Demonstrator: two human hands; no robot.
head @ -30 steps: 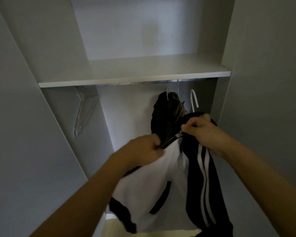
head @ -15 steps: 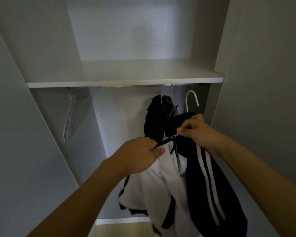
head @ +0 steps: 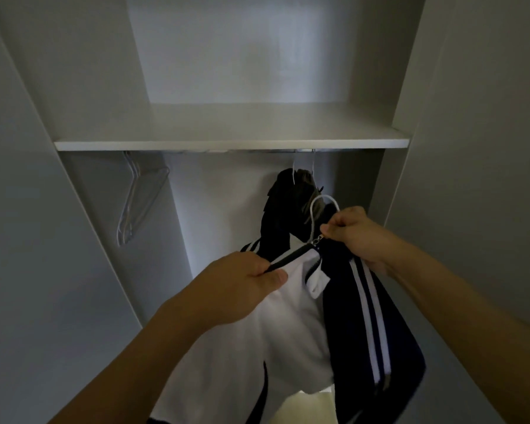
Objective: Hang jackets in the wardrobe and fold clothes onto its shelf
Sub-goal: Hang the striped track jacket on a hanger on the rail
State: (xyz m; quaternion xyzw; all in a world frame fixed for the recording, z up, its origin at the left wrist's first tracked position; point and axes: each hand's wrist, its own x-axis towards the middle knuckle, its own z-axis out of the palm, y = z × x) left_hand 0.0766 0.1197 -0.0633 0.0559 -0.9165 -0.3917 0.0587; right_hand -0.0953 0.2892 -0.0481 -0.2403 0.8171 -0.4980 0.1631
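I hold a white and dark track jacket (head: 276,325) with white sleeve stripes in front of the open wardrobe. My left hand (head: 242,286) pinches its dark collar edge. My right hand (head: 354,234) pinches the zipper pull at the collar's top, beside the white hook of its hanger (head: 322,203). Behind them a dark jacket (head: 291,206) hangs from the rail under the shelf (head: 227,145).
Several bare clear hangers (head: 138,200) hang at the rail's left end. White side panels close in on both sides, and the upper compartment above the shelf holds nothing visible. A strip of light floor (head: 306,405) shows below the jacket.
The jacket and both hands have risen slightly toward the rail. The hanger's white hook now shows just above my right hand, and the collar is stretched taut between my hands.
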